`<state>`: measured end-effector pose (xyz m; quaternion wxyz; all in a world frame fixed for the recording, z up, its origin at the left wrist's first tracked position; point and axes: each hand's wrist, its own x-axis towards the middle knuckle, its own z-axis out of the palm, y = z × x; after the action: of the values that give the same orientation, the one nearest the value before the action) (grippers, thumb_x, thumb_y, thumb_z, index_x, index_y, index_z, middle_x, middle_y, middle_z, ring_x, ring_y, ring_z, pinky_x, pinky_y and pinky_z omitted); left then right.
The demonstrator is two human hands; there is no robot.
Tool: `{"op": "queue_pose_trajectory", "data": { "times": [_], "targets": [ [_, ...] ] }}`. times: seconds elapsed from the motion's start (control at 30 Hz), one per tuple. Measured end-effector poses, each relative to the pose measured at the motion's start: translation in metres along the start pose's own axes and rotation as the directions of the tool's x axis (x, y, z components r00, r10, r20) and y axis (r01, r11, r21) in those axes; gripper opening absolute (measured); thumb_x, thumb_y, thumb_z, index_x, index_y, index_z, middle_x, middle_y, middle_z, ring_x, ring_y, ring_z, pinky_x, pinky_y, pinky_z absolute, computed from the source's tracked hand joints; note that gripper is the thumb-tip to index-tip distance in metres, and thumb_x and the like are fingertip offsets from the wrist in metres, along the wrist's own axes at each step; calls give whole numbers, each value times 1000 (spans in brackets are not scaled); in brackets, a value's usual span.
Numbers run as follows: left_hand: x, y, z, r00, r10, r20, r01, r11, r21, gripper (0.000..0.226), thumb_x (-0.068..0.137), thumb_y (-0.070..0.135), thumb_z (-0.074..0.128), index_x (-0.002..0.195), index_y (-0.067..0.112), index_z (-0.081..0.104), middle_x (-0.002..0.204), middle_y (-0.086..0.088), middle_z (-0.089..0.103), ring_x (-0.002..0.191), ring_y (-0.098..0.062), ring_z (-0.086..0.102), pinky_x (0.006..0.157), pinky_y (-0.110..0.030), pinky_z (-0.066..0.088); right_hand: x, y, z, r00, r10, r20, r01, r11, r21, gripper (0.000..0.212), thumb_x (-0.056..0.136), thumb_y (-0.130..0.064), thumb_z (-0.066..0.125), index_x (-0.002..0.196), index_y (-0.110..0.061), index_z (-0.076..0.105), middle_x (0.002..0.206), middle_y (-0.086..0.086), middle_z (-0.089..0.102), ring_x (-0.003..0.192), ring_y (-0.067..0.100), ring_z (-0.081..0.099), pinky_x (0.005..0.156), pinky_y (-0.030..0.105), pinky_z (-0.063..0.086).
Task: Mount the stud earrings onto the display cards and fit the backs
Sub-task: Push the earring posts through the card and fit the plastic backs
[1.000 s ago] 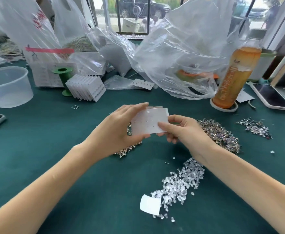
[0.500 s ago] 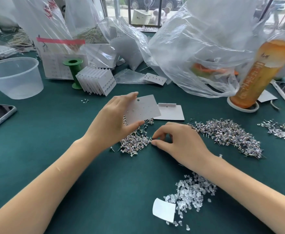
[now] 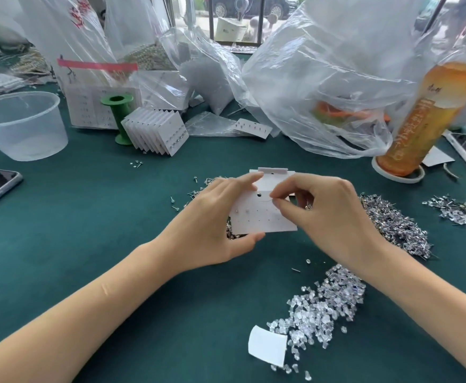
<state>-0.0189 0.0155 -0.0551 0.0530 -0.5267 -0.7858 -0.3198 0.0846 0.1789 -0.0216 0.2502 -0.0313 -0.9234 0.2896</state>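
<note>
- right hand [image 3: 334,217] has come up from the near-left stud pile [image 3: 233,234] to the display card [image 3: 262,214]; thumb and forefinger pinched at the card's right side, likely pushing a stud into a hole
- left hand [image 3: 220,219] still grips the card's left edge, held above the green table [image 3: 88,217]
- one or two studs look mounted at the left of the row; backs not fitted, clear backs pile [image 3: 323,305] near right
- the stud in the pinch is too small to see; card's back hidden

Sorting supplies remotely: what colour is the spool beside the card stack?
Green; the spool shows clearly in the head view, standing just left of the card stack.
</note>
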Motion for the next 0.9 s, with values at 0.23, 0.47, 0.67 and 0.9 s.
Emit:
{"op": "queue_pose_trajectory", "data": {
  "times": [0.23,0.47,0.67,0.9],
  "targets": [
    [-2,3,1,1000,8,-22,-9,999,-36,80,73,37,75,141,17,37,124,5,58,116,-12,52,100,-24,37,-6,-1,7,999,-29,41,29,1000,-3,15,79,-5,72,81,-19,73,66,-42,52,60,-4,47,62,3,33],
    [-2,4,1,1000,18,-25,-19,999,-38,80,73,33,77,140,14,38,123,2,59,116,-11,50,101,-18,34,-8,2,13,996,-89,32,91,992,-88,13,78,1,73,82,-11,73,66,-25,49,63,-4,45,67,8,34],
    [-2,4,4,1000,1,-16,-2,999,-49,79,74,34,78,140,14,39,123,2,59,117,-12,51,101,-22,36,-10,3,18,982,-177,70,185,976,-113,12,79,2,73,88,-7,74,81,1,68,72,9,44,70,24,43],
    [0,-5,3,997,-77,-32,72,991,-115,79,73,42,73,140,27,34,123,8,59,116,-5,51,100,-25,40,-5,5,9,997,-41,-69,44,998,46,12,83,-12,70,93,-20,71,79,-17,58,69,-3,47,67,9,34]
  ]
}}
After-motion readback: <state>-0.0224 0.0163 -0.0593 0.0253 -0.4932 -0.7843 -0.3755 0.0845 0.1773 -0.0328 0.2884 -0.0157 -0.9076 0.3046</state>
